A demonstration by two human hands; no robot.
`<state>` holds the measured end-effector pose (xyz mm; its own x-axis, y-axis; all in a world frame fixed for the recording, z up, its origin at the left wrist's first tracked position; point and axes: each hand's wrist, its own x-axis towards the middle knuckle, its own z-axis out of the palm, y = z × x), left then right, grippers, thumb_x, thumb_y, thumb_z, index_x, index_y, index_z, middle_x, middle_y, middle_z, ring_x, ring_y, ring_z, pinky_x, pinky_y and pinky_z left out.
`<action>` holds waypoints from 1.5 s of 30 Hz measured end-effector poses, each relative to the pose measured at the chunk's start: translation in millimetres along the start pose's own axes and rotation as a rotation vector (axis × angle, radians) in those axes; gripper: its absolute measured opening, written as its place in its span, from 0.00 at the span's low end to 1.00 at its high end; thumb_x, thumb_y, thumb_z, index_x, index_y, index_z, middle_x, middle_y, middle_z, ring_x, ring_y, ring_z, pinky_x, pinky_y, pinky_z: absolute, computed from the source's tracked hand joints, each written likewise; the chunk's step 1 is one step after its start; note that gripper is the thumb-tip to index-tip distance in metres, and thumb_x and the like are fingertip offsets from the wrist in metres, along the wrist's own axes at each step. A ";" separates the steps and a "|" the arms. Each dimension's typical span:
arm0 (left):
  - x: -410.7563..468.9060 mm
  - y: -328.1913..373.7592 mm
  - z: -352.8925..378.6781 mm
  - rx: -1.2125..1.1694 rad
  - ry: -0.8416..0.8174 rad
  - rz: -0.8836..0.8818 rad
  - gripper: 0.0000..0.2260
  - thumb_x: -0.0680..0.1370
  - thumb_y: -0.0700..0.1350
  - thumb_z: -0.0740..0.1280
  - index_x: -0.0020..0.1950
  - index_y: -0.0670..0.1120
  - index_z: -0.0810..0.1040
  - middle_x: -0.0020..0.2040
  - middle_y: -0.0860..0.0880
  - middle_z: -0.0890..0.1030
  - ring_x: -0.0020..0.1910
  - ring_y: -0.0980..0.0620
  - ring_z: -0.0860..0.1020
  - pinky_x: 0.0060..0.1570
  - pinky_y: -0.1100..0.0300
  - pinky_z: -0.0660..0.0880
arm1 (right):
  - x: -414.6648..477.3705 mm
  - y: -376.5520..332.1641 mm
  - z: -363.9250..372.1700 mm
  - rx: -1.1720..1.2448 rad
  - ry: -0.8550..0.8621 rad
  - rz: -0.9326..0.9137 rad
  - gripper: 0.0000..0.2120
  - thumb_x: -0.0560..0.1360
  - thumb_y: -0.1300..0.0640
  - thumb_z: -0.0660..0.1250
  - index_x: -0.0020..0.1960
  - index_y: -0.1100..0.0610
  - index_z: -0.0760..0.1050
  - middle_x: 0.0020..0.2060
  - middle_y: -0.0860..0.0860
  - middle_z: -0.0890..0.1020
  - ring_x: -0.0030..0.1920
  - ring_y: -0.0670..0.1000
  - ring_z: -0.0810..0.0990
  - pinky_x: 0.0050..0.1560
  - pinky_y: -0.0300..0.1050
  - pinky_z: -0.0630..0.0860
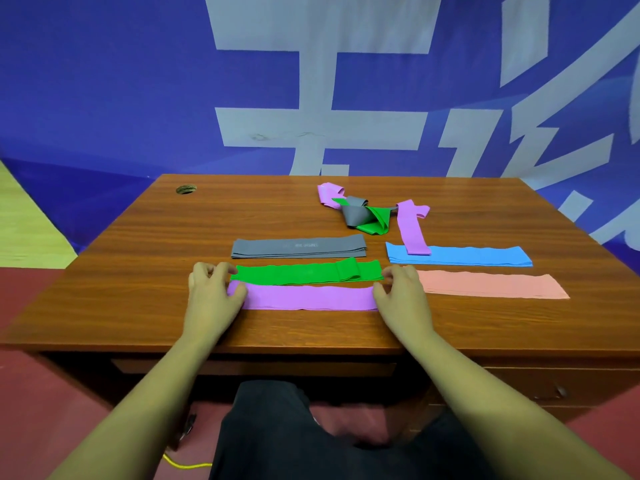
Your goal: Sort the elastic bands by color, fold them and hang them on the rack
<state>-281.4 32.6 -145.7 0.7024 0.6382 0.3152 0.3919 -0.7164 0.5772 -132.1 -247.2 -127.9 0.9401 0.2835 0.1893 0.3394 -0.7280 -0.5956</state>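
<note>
Pinching purple band (308,298) ends: left hand (213,292), right hand (401,293).

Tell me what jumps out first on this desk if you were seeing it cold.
The flat colour strips on the wooden desk stand out: grey band, green band and purple band stacked front to back in the centre, blue band and pink band to the right. The left hand and right hand sit at the purple band's ends. Behind, a tangled pile of purple, grey and green bands waits unsorted.
</note>
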 end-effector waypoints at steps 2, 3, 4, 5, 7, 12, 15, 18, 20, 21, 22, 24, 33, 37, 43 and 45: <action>12.2 16.3 2.6 -0.053 0.000 0.062 0.09 0.73 0.39 0.70 0.52 0.45 0.78 0.49 0.46 0.70 0.54 0.45 0.71 0.58 0.54 0.69 | 15.1 -4.6 -8.1 0.001 0.002 -0.039 0.12 0.78 0.55 0.65 0.60 0.57 0.75 0.56 0.52 0.76 0.48 0.46 0.75 0.47 0.39 0.73; 20.4 26.5 5.5 -0.078 -0.015 0.100 0.07 0.73 0.38 0.70 0.50 0.44 0.78 0.48 0.46 0.71 0.51 0.46 0.73 0.55 0.55 0.70 | 23.7 -6.2 -11.9 0.004 0.003 -0.056 0.10 0.77 0.56 0.64 0.58 0.57 0.76 0.54 0.52 0.76 0.48 0.47 0.75 0.47 0.41 0.74; 30.3 38.7 9.4 -0.099 -0.036 0.137 0.06 0.72 0.37 0.69 0.48 0.44 0.78 0.46 0.47 0.72 0.48 0.47 0.74 0.51 0.57 0.69 | 34.0 -7.1 -16.1 0.004 0.006 -0.069 0.09 0.77 0.56 0.64 0.55 0.57 0.76 0.53 0.53 0.77 0.48 0.49 0.76 0.47 0.43 0.74; 40.2 52.0 13.8 -0.111 -0.063 0.163 0.05 0.73 0.37 0.69 0.46 0.44 0.79 0.44 0.47 0.73 0.45 0.48 0.74 0.48 0.59 0.68 | 44.9 -7.0 -19.5 0.001 0.006 -0.081 0.09 0.77 0.57 0.64 0.54 0.58 0.77 0.53 0.53 0.77 0.48 0.51 0.76 0.47 0.44 0.72; 59.3 79.2 25.1 -0.112 -0.123 0.196 0.04 0.73 0.37 0.68 0.44 0.45 0.79 0.42 0.49 0.74 0.41 0.51 0.73 0.43 0.62 0.64 | 66.1 -6.1 -26.1 -0.031 -0.012 -0.087 0.10 0.76 0.57 0.63 0.55 0.59 0.77 0.53 0.55 0.78 0.50 0.53 0.76 0.47 0.44 0.70; 103.2 135.1 68.5 -0.111 -0.252 0.239 0.05 0.73 0.39 0.66 0.40 0.48 0.77 0.41 0.49 0.76 0.40 0.52 0.73 0.41 0.61 0.65 | 117.1 4.4 -31.2 -0.113 -0.071 -0.066 0.11 0.73 0.60 0.63 0.52 0.62 0.77 0.50 0.60 0.79 0.50 0.60 0.78 0.49 0.50 0.76; 125.9 156.6 99.3 -0.115 -0.322 0.239 0.04 0.73 0.38 0.65 0.43 0.46 0.78 0.42 0.48 0.75 0.43 0.49 0.73 0.44 0.57 0.68 | 145.1 13.2 -25.0 -0.138 -0.085 -0.045 0.10 0.72 0.60 0.63 0.49 0.64 0.77 0.48 0.62 0.79 0.48 0.63 0.77 0.45 0.51 0.75; 146.9 167.0 129.7 -0.095 -0.362 0.246 0.08 0.73 0.38 0.65 0.50 0.42 0.79 0.49 0.43 0.75 0.49 0.45 0.74 0.47 0.58 0.67 | 168.4 18.4 -14.3 -0.131 -0.112 -0.028 0.10 0.72 0.59 0.63 0.50 0.64 0.76 0.47 0.62 0.79 0.47 0.63 0.77 0.45 0.51 0.74; 161.1 169.1 148.4 -0.100 -0.374 0.241 0.14 0.74 0.39 0.65 0.59 0.43 0.78 0.57 0.42 0.74 0.56 0.42 0.74 0.57 0.55 0.71 | 184.8 20.5 -3.2 -0.107 -0.131 -0.035 0.11 0.72 0.57 0.65 0.51 0.63 0.75 0.49 0.61 0.78 0.49 0.61 0.76 0.47 0.51 0.73; 166.2 169.4 155.7 -0.099 -0.376 0.243 0.17 0.74 0.40 0.65 0.63 0.44 0.76 0.59 0.42 0.73 0.59 0.42 0.73 0.61 0.53 0.71 | 191.1 20.1 1.8 -0.090 -0.133 -0.043 0.13 0.73 0.55 0.67 0.53 0.62 0.75 0.51 0.60 0.77 0.51 0.61 0.76 0.50 0.51 0.73; 171.9 169.8 163.6 -0.091 -0.381 0.247 0.19 0.74 0.41 0.66 0.65 0.45 0.75 0.61 0.42 0.72 0.61 0.42 0.72 0.63 0.52 0.70 | 198.6 20.3 7.7 -0.077 -0.135 -0.050 0.16 0.72 0.53 0.68 0.56 0.61 0.75 0.53 0.59 0.77 0.53 0.60 0.76 0.52 0.51 0.73; 181.4 170.0 177.6 -0.061 -0.392 0.263 0.20 0.75 0.43 0.67 0.67 0.45 0.74 0.63 0.42 0.72 0.63 0.41 0.71 0.65 0.52 0.69 | 211.2 20.6 17.9 -0.091 -0.143 -0.076 0.20 0.72 0.52 0.70 0.59 0.61 0.74 0.56 0.59 0.78 0.57 0.60 0.76 0.55 0.50 0.73; 198.6 157.5 188.0 -0.112 -0.341 0.293 0.13 0.74 0.44 0.71 0.57 0.44 0.78 0.49 0.47 0.73 0.50 0.44 0.75 0.47 0.59 0.66 | 231.3 19.9 12.3 -0.062 0.034 -0.078 0.06 0.74 0.58 0.62 0.43 0.57 0.78 0.37 0.55 0.83 0.41 0.59 0.80 0.40 0.49 0.76; 202.8 159.1 174.1 -0.197 -0.260 0.270 0.13 0.73 0.38 0.71 0.58 0.44 0.78 0.53 0.46 0.75 0.49 0.45 0.76 0.48 0.61 0.66 | 231.1 -11.5 -9.9 0.086 0.136 -0.133 0.06 0.74 0.59 0.62 0.42 0.56 0.76 0.37 0.51 0.80 0.40 0.53 0.76 0.39 0.46 0.71; 197.8 156.8 144.1 -0.290 -0.260 0.047 0.18 0.76 0.38 0.67 0.65 0.48 0.73 0.61 0.42 0.71 0.51 0.46 0.74 0.49 0.64 0.64 | 225.8 -56.9 -52.4 0.369 0.328 -0.111 0.05 0.77 0.60 0.59 0.45 0.59 0.72 0.37 0.52 0.78 0.40 0.54 0.75 0.39 0.49 0.69; 196.3 158.2 131.7 -0.271 -0.310 0.052 0.18 0.76 0.41 0.66 0.66 0.49 0.74 0.64 0.44 0.70 0.55 0.47 0.75 0.51 0.65 0.65 | 221.2 -70.2 -67.1 0.375 0.309 -0.136 0.05 0.77 0.59 0.59 0.44 0.58 0.73 0.36 0.49 0.77 0.39 0.51 0.74 0.35 0.46 0.66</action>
<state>-3.2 7.4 -91.7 0.8791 0.4581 0.1316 0.2091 -0.6188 0.7572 54.1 -175.3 8.1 0.8728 0.1203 0.4730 0.4779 -0.4069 -0.7785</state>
